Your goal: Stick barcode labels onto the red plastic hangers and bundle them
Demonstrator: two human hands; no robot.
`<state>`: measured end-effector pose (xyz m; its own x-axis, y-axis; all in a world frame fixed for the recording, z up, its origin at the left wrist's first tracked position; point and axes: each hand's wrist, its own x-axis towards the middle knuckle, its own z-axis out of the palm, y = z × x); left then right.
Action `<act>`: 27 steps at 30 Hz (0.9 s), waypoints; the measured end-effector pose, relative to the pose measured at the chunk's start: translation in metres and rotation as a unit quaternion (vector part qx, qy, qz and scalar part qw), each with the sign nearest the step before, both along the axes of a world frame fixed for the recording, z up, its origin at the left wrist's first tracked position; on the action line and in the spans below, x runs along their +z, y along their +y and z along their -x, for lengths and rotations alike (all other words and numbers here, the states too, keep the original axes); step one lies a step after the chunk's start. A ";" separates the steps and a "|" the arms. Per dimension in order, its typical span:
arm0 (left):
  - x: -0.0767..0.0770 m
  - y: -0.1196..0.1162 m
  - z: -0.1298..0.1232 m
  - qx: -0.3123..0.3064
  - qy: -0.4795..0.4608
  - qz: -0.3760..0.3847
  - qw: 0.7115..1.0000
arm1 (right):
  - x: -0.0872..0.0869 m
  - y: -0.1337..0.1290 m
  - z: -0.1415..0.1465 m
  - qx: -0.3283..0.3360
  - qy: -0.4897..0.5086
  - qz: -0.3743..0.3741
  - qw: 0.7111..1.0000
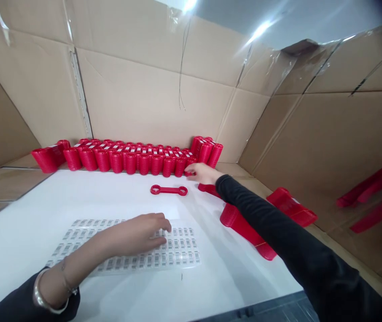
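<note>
My left hand (139,235) hovers over or rests on a clear sheet of small printed barcode labels (182,245); its thumb and fingers are apart, and no item shows between them. My right hand (201,172) reaches to the right end of a long row of stacked red plastic parts (130,163), with its fingers bent around a red part (188,173) there, mostly hidden. Between the hands and the row, a single flat red part with a ring at each end (169,190) lies on the white table (211,273).
Beneath and beside my right sleeve lie more red stacks (231,217), one leaning near a red bin-like piece (291,208). A taller red group (207,151) stands behind my right hand. Cardboard walls (150,94) enclose the table; thin wires (181,67) hang in front.
</note>
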<state>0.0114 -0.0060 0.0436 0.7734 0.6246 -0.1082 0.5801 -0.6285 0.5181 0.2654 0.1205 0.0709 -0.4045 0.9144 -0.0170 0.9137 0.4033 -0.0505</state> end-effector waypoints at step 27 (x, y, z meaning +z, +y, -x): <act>-0.015 0.056 0.047 0.240 -0.410 0.166 0.864 | -0.008 -0.086 0.085 0.111 0.300 0.155 0.935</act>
